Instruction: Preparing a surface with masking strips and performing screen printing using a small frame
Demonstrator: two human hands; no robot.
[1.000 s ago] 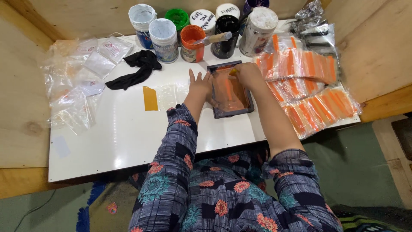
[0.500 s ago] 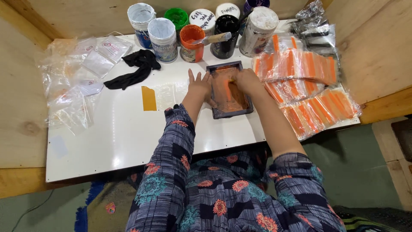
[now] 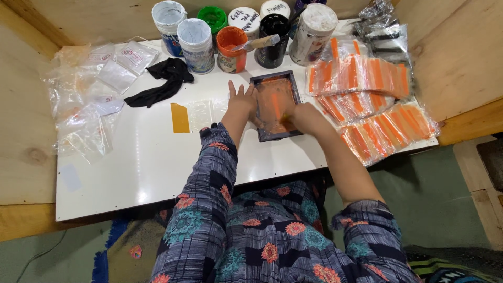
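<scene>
A dark rectangular printing frame (image 3: 273, 78), its mesh smeared with orange ink, lies flat on the white table (image 3: 136, 162). My left hand (image 3: 241, 101) rests flat against the frame's left edge, fingers stretched out and apart. At the frame's near end, my right hand (image 3: 303, 117) is closed on a small scraper (image 3: 286, 122), most of it hidden by my fingers, which presses on the mesh.
Several paint pots (image 3: 195, 37) line the back edge; an orange one (image 3: 231, 48) holds a stick. A black cloth (image 3: 163, 79) and a yellow strip (image 3: 179, 117) lie left of the frame. Clear bags (image 3: 86, 105) sit far left, orange-printed bags (image 3: 374, 105) right. Wooden walls enclose the table.
My right hand has drawn back across the mesh from the frame's far end to its near end. The left hand has stayed at the frame's left edge.
</scene>
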